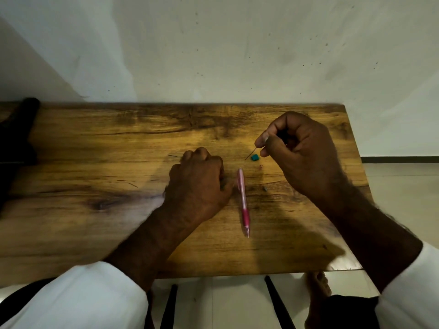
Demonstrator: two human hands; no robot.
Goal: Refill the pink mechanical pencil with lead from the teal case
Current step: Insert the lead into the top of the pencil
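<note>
Centrally, the pink mechanical pencil (243,198) lies flat on the wooden bench (95,143), its writing tip pointing toward the person and its far end pointing away. It lies between the two hands.

Right hand (301,157): raised over the far right part of the bench. Its grip is narrow, with thumb and forefinger pinching the upper end of a thin dark lead (253,153). The lead slants down and to the left, and its lower end is just beside a small teal piece (254,157) on the bench. Whether this piece is the case or only its cap cannot be told.

Left hand (197,184): rests on the bench just left of the pencil, knuckles up, fingers curled under. Whether its grip encloses anything cannot be told, nor whether the thumb touches the pencil.

Minor items: two loose leads (172,155) (133,185) lie left of the left hand. A tiny pinkish bit (260,166) and a small dark bit (265,188) lie right of the pencil. White sleeves (83,293) cover both forearms.
</note>
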